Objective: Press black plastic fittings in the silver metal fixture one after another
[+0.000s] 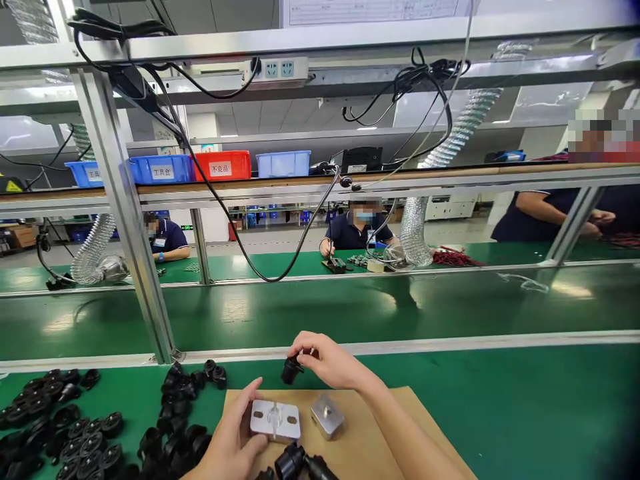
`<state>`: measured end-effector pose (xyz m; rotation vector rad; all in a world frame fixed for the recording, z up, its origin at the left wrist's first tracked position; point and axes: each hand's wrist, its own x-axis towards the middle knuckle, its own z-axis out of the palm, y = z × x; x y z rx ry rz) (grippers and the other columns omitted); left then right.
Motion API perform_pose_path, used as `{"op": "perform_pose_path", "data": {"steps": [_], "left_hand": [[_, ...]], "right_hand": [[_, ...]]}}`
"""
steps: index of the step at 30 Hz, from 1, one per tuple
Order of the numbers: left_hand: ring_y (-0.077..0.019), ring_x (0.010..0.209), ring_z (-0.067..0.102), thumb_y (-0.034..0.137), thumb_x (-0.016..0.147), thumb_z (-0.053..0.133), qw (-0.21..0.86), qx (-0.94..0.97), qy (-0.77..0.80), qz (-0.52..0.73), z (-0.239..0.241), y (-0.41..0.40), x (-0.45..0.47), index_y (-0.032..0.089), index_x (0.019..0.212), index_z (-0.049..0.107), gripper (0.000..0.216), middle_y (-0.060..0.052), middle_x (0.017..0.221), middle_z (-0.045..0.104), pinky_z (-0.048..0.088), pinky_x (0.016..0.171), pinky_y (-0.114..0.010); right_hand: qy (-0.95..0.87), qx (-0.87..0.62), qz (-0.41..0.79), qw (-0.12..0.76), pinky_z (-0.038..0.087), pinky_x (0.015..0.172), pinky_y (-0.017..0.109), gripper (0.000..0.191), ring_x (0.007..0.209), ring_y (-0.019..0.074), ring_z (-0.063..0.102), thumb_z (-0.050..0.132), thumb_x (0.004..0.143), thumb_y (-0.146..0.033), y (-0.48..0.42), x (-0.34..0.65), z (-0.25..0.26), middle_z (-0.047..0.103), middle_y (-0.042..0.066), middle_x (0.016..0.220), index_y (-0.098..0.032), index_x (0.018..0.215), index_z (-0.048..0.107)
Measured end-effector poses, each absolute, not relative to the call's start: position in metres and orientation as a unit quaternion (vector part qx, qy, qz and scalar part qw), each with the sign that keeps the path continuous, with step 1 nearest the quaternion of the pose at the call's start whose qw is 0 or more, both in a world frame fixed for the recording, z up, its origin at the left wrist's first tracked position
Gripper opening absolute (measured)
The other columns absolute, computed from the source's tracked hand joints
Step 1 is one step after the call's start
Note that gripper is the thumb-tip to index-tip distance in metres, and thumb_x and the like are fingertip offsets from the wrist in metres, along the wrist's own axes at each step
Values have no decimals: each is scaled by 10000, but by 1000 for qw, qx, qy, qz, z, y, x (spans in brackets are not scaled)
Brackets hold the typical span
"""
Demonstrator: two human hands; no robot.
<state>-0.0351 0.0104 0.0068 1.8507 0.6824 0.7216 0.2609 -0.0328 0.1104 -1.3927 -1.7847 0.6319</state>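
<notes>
My right hand (323,360) pinches a small black cylindrical plastic part (291,370) between thumb and fingers, above the far edge of a brown board. My left hand (235,427) grips a silvery rectangular metal block (275,421) at its left side, with the thumb along the near edge. Two dark oval slots and a clear or shiny piece in the middle show on that block's top. Just right of it sits a smaller metal block (327,416) with a knob on top, untouched. Several black parts (291,461) lie close in front of the slotted block.
Heaps of black plastic parts (85,433) cover the green bench on the left. The brown board (425,433) lies under the blocks. A metal post (125,213) rises at left, and a black cable (240,247) hangs ahead. Co-workers (357,227) sit beyond the green belt (300,307).
</notes>
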Motion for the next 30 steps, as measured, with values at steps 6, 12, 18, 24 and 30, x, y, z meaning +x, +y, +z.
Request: {"op": "perform_pose_path", "data": {"steps": [6, 12, 18, 24, 30], "left_hand": [[-308, 1221, 610, 457, 983, 638, 493, 750, 302, 321, 12, 12, -35, 285, 1635, 347, 734, -127, 1409, 633, 391, 1178, -512], [-316, 1240, 610, 544, 993, 636, 494, 750, 301, 321, 14, 13, -34, 265, 1614, 394, 723, -138, 1405, 647, 385, 1166, -500], [-329, 1268, 625, 533, 993, 659, 507, 744, 285, 329, 17, 12, -32, 277, 1587, 453, 679, -138, 1420, 659, 414, 1161, -496], [-303, 1223, 618, 506, 1025, 620, 502, 746, 296, 323, 12, 12, -35, 301, 1590, 454, 624, -121, 1432, 646, 428, 1128, -478], [-288, 1175, 618, 495, 1034, 612, 488, 750, 305, 326, 7, 16, -35, 300, 1594, 451, 615, -119, 1400, 670, 443, 1097, -471]], "right_hand": [[-739, -523, 230, 357, 496, 871, 303, 318, 978, 191, 671, 538, 929, -63, -35, 243, 112, 709, 51, 1081, -225, 1002, 801], [-775, -513, 197, 312, 488, 851, 308, 312, 976, 210, 667, 558, 947, -97, -36, 216, 108, 717, 50, 1061, -249, 1035, 816], [-793, -507, 190, 280, 492, 842, 296, 304, 968, 207, 672, 580, 945, -109, -38, 207, 110, 722, 49, 1062, -262, 1049, 821], [-790, -511, 205, 268, 509, 869, 296, 329, 996, 210, 697, 560, 953, -109, -40, 209, 111, 756, 50, 1090, -259, 1078, 825], [-777, -523, 233, 261, 522, 941, 338, 375, 1069, 254, 717, 623, 949, -226, -43, 209, 111, 792, 74, 1208, -246, 1294, 767]]}}
